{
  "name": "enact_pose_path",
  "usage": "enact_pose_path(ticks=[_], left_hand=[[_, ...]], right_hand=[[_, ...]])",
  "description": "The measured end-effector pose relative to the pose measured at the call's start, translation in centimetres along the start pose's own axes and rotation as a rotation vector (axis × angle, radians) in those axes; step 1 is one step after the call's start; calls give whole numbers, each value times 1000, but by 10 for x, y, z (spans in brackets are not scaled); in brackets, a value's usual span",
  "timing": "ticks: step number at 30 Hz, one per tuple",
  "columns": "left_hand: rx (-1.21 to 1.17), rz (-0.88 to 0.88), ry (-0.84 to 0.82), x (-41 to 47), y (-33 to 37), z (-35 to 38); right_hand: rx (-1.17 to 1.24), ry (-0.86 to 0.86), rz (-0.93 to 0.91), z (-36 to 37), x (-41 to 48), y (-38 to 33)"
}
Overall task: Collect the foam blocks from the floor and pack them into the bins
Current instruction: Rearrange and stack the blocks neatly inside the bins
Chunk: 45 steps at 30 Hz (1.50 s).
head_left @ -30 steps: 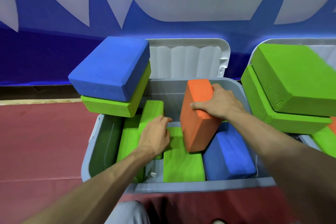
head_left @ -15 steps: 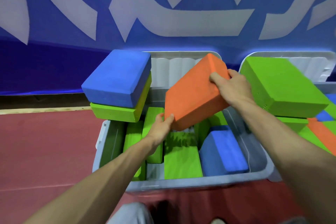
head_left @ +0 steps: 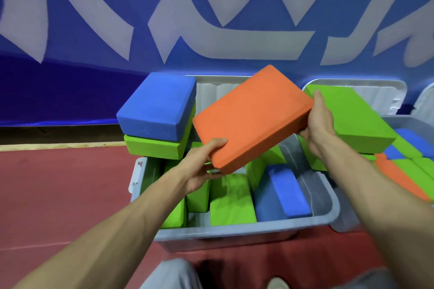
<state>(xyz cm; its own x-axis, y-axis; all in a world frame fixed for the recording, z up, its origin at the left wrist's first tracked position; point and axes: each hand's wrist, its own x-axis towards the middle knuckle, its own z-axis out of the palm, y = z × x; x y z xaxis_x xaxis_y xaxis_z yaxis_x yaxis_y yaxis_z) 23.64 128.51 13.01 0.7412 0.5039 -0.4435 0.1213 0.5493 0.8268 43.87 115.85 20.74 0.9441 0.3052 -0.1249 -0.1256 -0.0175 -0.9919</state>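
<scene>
An orange foam block hangs tilted above the grey bin. My left hand grips its near lower corner, thumb on top. My right hand grips its far right corner. Inside the bin lie several green blocks and a blue block. A blue block sits on a green block stacked at the bin's back left corner. A large green block rests over the second bin on the right.
The second bin holds orange, green and blue blocks. White bin lids lean against the blue wall banner behind. Red floor mat spreads to the left and in front. My knees show at the bottom edge.
The orange block, standing in the bin a second ago, has been lifted out and tilted flatter; my left hand has left the green block and taken hold of the orange block's lower corner.
</scene>
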Motion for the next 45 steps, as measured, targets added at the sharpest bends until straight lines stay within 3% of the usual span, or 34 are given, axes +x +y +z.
enact_pose_path(ticks=[4, 7, 13, 20, 26, 30, 32, 34, 36, 38, 41, 45], left_hand=[[178, 125, 80, -18, 45, 5], [261, 255, 238, -31, 92, -1], [339, 473, 637, -39, 152, -58], [296, 592, 725, -47, 150, -111], [419, 497, 776, -44, 126, -123], [536, 516, 923, -44, 122, -119], [618, 614, 1039, -48, 117, -109], [677, 908, 1091, -53, 106, -97], [755, 1202, 946, -54, 86, -84], [913, 1307, 651, -50, 58, -68], [1088, 1209, 297, -35, 13, -47], [1147, 842, 109, -1, -36, -28]], right_hand=[[7, 217, -24, 10, 6, -7], [-25, 249, -98, 32, -3, -17], [-61, -174, -193, 99, -30, -9], [-166, -610, -267, 144, -51, 15], [-260, -609, -249, 141, -45, 33], [-282, -655, -234, 129, -42, 33], [-296, -653, -223, 125, -40, 31], [-317, -634, -222, 122, -37, 32], [-370, -603, -225, 117, -34, 33], [-453, -583, -224, 108, -30, 36], [-584, -588, -218, 86, -20, 44], [-788, -584, -194, 50, -3, 62]])
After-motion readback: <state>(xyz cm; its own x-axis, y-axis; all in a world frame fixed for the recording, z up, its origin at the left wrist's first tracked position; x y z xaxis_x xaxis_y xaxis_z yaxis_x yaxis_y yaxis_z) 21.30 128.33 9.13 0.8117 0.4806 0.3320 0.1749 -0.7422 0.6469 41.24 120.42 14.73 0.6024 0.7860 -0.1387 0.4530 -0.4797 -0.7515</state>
